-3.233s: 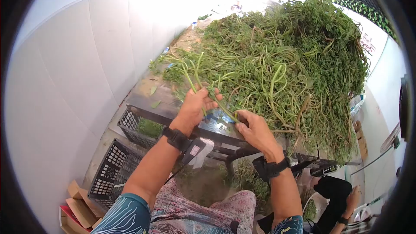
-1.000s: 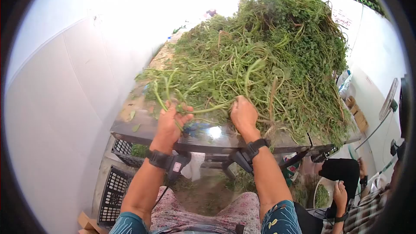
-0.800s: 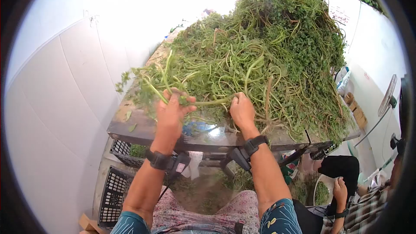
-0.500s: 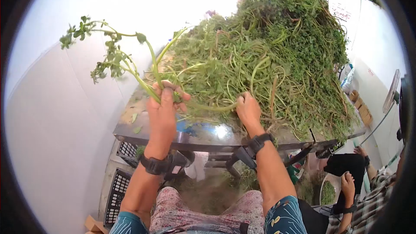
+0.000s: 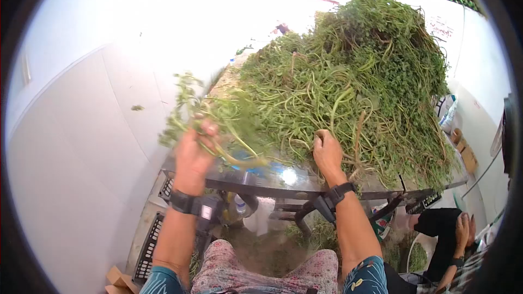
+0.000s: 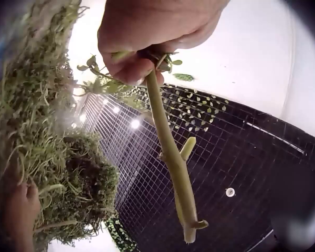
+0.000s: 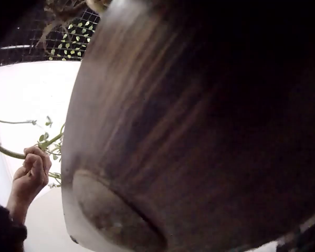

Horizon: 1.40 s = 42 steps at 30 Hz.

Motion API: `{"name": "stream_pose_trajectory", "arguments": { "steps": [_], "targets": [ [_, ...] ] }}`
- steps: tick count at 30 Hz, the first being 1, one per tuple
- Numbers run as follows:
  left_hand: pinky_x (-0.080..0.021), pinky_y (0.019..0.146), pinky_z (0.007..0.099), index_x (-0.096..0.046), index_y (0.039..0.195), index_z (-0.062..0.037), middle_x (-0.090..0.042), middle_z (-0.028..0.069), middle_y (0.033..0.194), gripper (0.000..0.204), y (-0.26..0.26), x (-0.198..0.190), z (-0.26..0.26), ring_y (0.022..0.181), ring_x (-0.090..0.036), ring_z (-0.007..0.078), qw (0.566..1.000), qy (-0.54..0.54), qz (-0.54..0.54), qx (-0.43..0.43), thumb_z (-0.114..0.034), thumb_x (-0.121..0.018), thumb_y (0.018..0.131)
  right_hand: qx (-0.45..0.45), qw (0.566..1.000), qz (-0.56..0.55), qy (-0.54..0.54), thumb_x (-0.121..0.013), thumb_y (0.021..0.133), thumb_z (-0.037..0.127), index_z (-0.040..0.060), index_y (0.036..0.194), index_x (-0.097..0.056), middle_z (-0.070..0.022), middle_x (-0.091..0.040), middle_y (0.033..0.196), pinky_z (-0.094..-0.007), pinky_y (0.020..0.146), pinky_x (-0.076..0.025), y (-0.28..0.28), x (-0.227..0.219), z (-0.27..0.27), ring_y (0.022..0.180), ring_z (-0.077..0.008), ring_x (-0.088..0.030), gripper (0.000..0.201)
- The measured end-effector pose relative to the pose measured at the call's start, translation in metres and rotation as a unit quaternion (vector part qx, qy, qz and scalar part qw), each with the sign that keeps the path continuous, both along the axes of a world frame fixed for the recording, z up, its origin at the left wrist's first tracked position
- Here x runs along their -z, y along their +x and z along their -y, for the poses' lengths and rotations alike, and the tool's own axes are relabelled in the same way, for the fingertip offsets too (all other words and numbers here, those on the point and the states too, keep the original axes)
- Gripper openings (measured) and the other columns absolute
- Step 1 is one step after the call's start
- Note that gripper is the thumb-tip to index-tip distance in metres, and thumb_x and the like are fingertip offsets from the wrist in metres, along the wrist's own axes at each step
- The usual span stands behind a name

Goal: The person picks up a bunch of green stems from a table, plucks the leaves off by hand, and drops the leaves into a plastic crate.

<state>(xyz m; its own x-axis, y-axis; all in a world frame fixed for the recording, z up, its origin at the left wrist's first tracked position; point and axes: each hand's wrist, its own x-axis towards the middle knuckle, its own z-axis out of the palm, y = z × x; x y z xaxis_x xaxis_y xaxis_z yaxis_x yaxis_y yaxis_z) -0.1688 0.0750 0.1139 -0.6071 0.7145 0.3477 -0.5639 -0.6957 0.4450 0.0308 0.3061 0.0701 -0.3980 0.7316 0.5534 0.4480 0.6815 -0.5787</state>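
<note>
In the head view my left hand (image 5: 195,155), blurred, holds a leafy purslane-like stem (image 5: 239,160) at the left of the table. Its leaves stand up above the fist and its thick bare end points right, free of the other hand. The left wrist view shows this thick stem (image 6: 176,163) with a short side stub, pinched between thumb and fingers. My right hand (image 5: 328,155), fingers curled, is low over the front edge of the heap of green stems (image 5: 348,87). Brownish stems lie close to its fingertips; I cannot tell whether it holds one.
The heap covers much of the dark table (image 5: 261,185). Black crates (image 5: 147,250) stand below left, near a cardboard box (image 5: 121,280). A white wall (image 5: 81,130) runs along the left. Another person's hands (image 5: 463,231) are at lower right. A leaf bit (image 5: 137,108) shows against the wall.
The stem's thick end, earlier between both hands, has come away from the right hand. My left hand has swung slightly down, its leafy tops now closer over the table's left side.
</note>
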Motion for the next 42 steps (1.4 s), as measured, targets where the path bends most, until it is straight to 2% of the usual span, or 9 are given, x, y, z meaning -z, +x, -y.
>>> {"name": "stream_pose_trajectory", "arguments": {
  "steps": [5,8,15,20,26,29,36,39,42],
  "targets": [
    [-0.039,0.053,0.0271,-0.047,0.097,-0.0141,-0.044,-0.0011,0.071,0.01,0.048,0.034,-0.02,0.062,-0.047,0.0135,0.977,-0.214,-0.012,-0.009,-0.022,-0.044,0.091,-0.041,0.999,0.012,0.001,-0.05,0.078,0.011,0.003,0.101,-0.057,-0.0195,-0.06,0.097,-0.0416,0.078,-0.044,0.011,-0.005,0.01,0.09,-0.0358,-0.056,0.025],
    [-0.04,0.052,0.0272,-0.045,0.098,-0.0135,-0.044,-0.0012,0.071,0.01,0.054,0.046,-0.016,0.062,-0.047,0.0139,0.971,-0.234,-0.018,0.049,-0.021,-0.044,0.091,-0.065,0.996,0.052,0.045,-0.052,0.076,0.009,0.0021,0.099,-0.057,-0.0177,-0.059,0.098,-0.0425,0.077,-0.044,0.021,-0.007,0.015,0.089,-0.0354,-0.056,0.025],
    [-0.036,0.051,0.0248,-0.047,0.098,-0.0132,-0.043,-0.0024,0.073,0.011,0.045,0.01,0.025,0.06,-0.043,0.0115,0.983,-0.147,0.046,0.098,-0.02,-0.046,0.089,-0.072,0.961,0.087,0.252,-0.057,0.071,0.009,0.0029,0.093,-0.058,-0.0133,-0.059,0.095,-0.0413,0.081,-0.042,0.037,-0.022,0.036,0.093,-0.0332,-0.052,0.023],
    [-0.038,0.055,0.0254,-0.05,0.1,-0.0125,-0.041,-0.0025,0.074,0.013,0.012,-0.033,0.053,0.065,-0.041,0.0113,0.984,0.044,0.007,0.173,-0.019,-0.045,0.09,-0.132,0.979,0.094,0.125,-0.058,0.072,0.01,0.0007,0.096,-0.059,-0.0175,-0.058,0.096,-0.0407,0.083,-0.041,0.035,-0.004,0.015,0.093,-0.0345,-0.052,0.025],
    [-0.035,0.053,0.0247,-0.053,0.095,-0.0117,-0.041,-0.0019,0.073,0.011,0.009,-0.081,0.05,0.063,-0.041,0.0099,0.993,0.086,-0.033,0.077,-0.016,-0.044,0.09,-0.13,0.983,0.097,0.083,-0.056,0.073,0.01,0.001,0.099,-0.058,-0.0179,-0.057,0.097,-0.0404,0.083,-0.041,0.033,-0.007,0.017,0.095,-0.0339,-0.052,0.027],
    [-0.035,0.052,0.0242,-0.053,0.094,-0.0128,-0.042,-0.0015,0.072,0.01,0.009,-0.061,0.029,0.062,-0.042,0.0103,0.99,0.063,-0.041,0.117,-0.016,-0.045,0.089,-0.141,0.981,0.114,0.067,-0.056,0.073,0.009,0.0,0.099,-0.058,-0.0176,-0.057,0.099,-0.0407,0.085,-0.04,0.035,-0.01,0.016,0.097,-0.0347,-0.051,0.027],
    [-0.039,0.055,0.0257,-0.049,0.096,-0.0145,-0.043,-0.0024,0.072,0.012,0.062,0.013,-0.005,0.06,-0.044,0.0109,0.971,-0.217,-0.027,0.1,-0.023,-0.05,0.088,-0.145,0.96,0.034,0.237,-0.054,0.075,0.006,-0.0025,0.095,-0.058,-0.0177,-0.06,0.093,-0.0388,0.082,-0.043,0.048,-0.033,0.047,0.093,-0.0345,-0.053,0.022],
    [-0.039,0.055,0.0258,-0.049,0.096,-0.0141,-0.044,-0.0014,0.073,0.011,0.082,0.041,-0.008,0.062,-0.046,0.0125,0.969,-0.216,-0.024,0.114,-0.022,-0.049,0.088,-0.168,0.983,-0.069,-0.035,-0.054,0.078,0.008,-0.0024,0.095,-0.058,-0.0165,-0.062,0.089,-0.0337,0.075,-0.046,0.063,-0.048,0.091,0.081,-0.0308,-0.059,0.021],
    [-0.04,0.056,0.0259,-0.049,0.097,-0.0128,-0.047,0.0,0.076,0.012,0.103,0.052,-0.005,0.064,-0.048,0.0146,0.971,-0.211,-0.06,0.092,-0.02,-0.049,0.088,-0.237,0.936,-0.122,-0.228,-0.056,0.077,0.012,-0.002,0.106,-0.053,-0.0149,-0.063,0.08,-0.0296,0.07,-0.046,0.07,-0.036,0.12,0.075,-0.0217,-0.061,0.032]
  ]
}}
